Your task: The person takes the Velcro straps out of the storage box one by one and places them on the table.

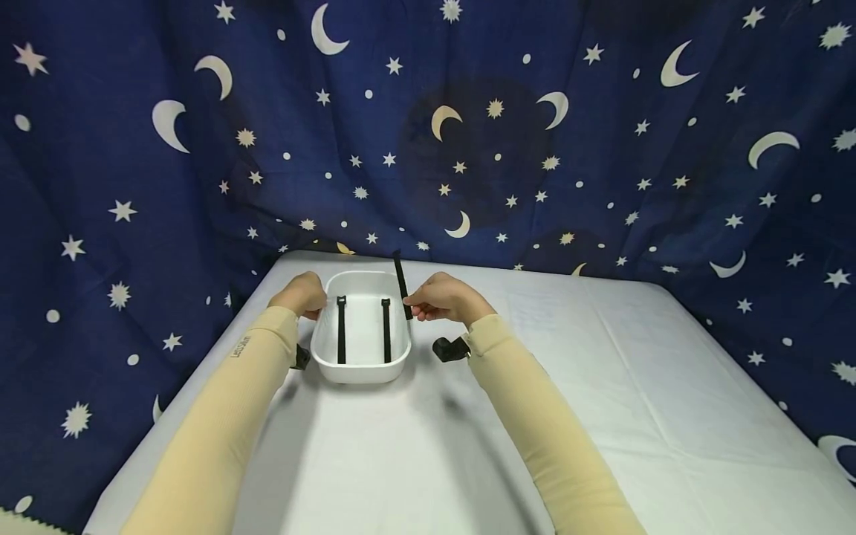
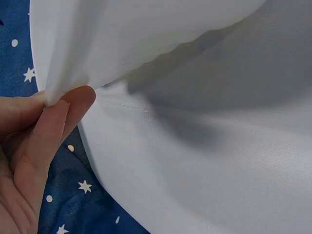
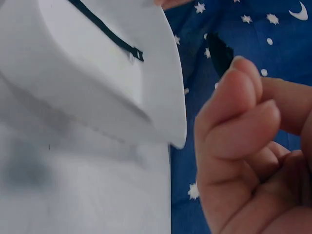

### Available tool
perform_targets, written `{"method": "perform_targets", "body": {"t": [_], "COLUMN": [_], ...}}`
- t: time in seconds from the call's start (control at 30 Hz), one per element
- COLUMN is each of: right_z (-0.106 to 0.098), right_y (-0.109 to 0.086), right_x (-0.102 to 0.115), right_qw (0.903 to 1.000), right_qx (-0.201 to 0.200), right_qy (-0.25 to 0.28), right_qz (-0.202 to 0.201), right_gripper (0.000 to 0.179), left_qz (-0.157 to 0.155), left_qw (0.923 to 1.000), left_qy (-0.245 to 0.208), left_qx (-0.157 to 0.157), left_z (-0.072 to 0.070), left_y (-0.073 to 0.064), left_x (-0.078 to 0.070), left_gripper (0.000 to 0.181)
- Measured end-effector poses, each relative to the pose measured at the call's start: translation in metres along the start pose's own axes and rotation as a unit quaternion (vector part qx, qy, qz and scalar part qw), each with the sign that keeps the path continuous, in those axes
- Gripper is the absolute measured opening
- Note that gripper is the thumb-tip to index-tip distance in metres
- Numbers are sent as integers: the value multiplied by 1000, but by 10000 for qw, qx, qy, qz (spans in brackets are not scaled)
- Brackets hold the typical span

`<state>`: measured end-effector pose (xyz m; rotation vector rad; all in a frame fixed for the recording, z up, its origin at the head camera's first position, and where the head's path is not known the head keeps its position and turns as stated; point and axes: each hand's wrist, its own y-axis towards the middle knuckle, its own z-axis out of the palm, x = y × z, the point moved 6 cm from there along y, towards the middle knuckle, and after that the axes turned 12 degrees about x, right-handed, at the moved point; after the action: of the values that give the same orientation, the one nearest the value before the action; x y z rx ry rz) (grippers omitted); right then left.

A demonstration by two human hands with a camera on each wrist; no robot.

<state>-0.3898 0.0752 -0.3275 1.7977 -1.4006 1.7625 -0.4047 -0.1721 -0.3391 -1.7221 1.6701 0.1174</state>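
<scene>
A black cable strap (image 1: 401, 276) is held raised at the right edge of a white plastic tray (image 1: 363, 327), its far end standing above the rim; whether the tray is touched by it cannot be told. Its lower part is pinched between the thumb and fingertips of the right hand (image 1: 443, 299). The tray's left rim is gripped between the thumb and fingers of the left hand (image 1: 302, 293). Two similar straps, a left one (image 1: 342, 334) and a right one (image 1: 386, 334), are laid lengthwise on the tray floor, roughly parallel and well apart, slotted heads at the far ends. The raised strap may be judged very light, flat and pliable but springy enough to be held up from one end, and unlikely to be broken or to slip. It is best taken by its flat faces; the tray, probably light and fairly stiff, is best steadied by its rim.
</scene>
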Motion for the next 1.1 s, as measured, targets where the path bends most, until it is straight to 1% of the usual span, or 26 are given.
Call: {"method": "perform_targets", "body": {"t": [0.13, 0.3, 0.43, 0.6, 0.9, 1.1], "right_z": [-13, -27, -35, -43, -47, -45], "right_y": [-6, -12, -14, -13, -9, -7], "right_x": [-6, -17, -28, -47, -76, -93], "right_qw": [9999, 9996, 9989, 9979, 9960, 9943], "right_qx": [-100, -248, -423, -573, -729, -778], "right_qy": [72, 91, 124, 174, 319, 290], "right_qz": [26, 58, 134, 229, 409, 671], "right_gripper": [12, 10, 12, 13, 14, 13], "left_qz": [-21, -32, -22, -27, -65, -39], "left_qw": [10000, 9999, 9999, 9999, 9998, 9998], "left_qy": [86, 148, 160, 159, 199, 192], "left_qx": [-8, -17, -28, -36, -11, -79], "left_z": [0, 1, 1, 3, 3, 3], "left_y": [0, -3, -4, -5, -2, -6], "left_x": [0, 0, 0, 0, 1, -2], "left_gripper": [27, 24, 24, 26, 24, 25]}}
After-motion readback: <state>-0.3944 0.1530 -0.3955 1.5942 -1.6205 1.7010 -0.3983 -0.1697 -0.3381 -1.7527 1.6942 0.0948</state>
